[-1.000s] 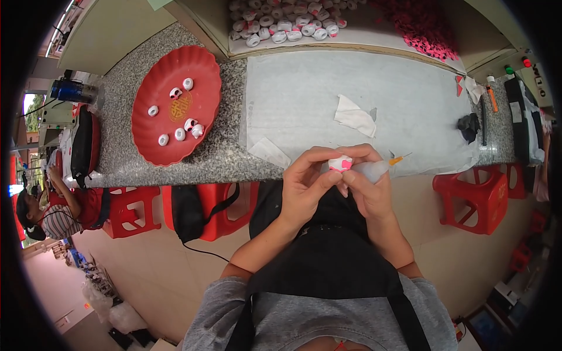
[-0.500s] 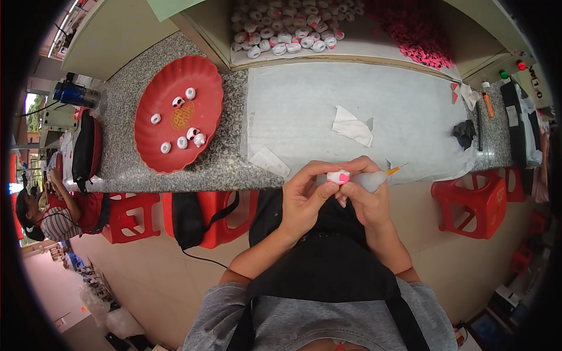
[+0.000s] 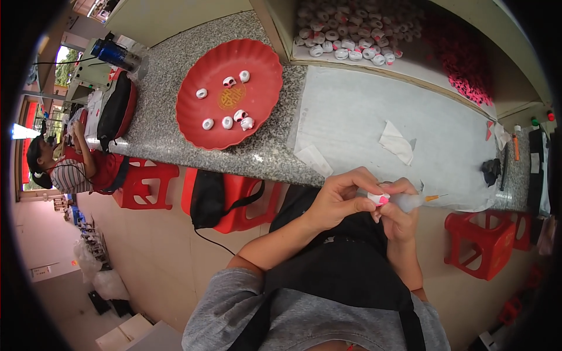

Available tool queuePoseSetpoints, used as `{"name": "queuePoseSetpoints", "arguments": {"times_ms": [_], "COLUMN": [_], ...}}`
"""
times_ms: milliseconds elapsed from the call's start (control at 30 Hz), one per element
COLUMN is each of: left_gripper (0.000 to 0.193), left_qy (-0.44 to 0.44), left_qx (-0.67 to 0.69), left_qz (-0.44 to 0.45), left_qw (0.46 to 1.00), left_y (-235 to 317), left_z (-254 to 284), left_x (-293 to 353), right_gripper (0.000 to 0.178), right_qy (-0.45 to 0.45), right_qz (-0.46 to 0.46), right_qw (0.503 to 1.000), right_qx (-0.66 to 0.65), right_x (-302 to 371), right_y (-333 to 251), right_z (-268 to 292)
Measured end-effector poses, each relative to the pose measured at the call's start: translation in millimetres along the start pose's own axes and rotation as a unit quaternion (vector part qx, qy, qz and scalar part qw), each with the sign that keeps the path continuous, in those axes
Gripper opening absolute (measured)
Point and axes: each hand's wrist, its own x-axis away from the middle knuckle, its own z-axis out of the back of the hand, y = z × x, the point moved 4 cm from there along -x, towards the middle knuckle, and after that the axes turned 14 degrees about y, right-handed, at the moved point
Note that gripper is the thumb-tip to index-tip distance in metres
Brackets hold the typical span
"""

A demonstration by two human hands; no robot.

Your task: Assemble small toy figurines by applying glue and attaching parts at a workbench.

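Between my two hands is a small white rounded piece [image 3: 377, 199] with a pink patch. The thumb and fingers of my left hand [image 3: 339, 202] close on it from the left. My right hand [image 3: 403, 219] has its fingertips against the same piece. Tucked in that hand is a translucent squeeze bottle [image 3: 410, 203], whose thin needle tip on an orange base points right. Both hands are held just off the table's front edge. Part of the bottle is hidden by my fingers.
Left on the granite table [image 3: 281, 128] stands a red scalloped tray [image 3: 202, 67] with several white pieces. White paper [image 3: 339, 99] carries a crumpled tissue [image 3: 396, 142]. A shelf [image 3: 374, 71] holds heaps of white and pink pieces. Red stools [image 3: 483, 245] stand below; a person [image 3: 70, 169] sits far left.
The whole view has swung left, so tray, table and hands appear farther right. The white piece has tilted slightly between my fingers. My grip on piece and bottle continues.
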Motion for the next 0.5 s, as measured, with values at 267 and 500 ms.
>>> {"name": "queuePoseSetpoints", "arguments": {"times_ms": [267, 500], "left_gripper": [0.019, 0.018], "left_qy": [0.013, 0.050], "left_qx": [-0.026, -0.151], "left_qz": [0.038, -0.059], "left_qw": [0.999, 0.986], "left_y": [-0.2, 8.1], "left_z": [7.6, -1.5], "left_x": [-2.2, -1.5], "right_gripper": [0.019, 0.021], "right_qy": [0.027, -0.008], "right_qz": [-0.029, -0.019], "right_qw": [0.999, 1.000], "right_qx": [-0.006, -0.015], "right_x": [-4.6, -5.8], "right_y": [5.1, 2.7], "right_z": [2.4, 1.3]}}
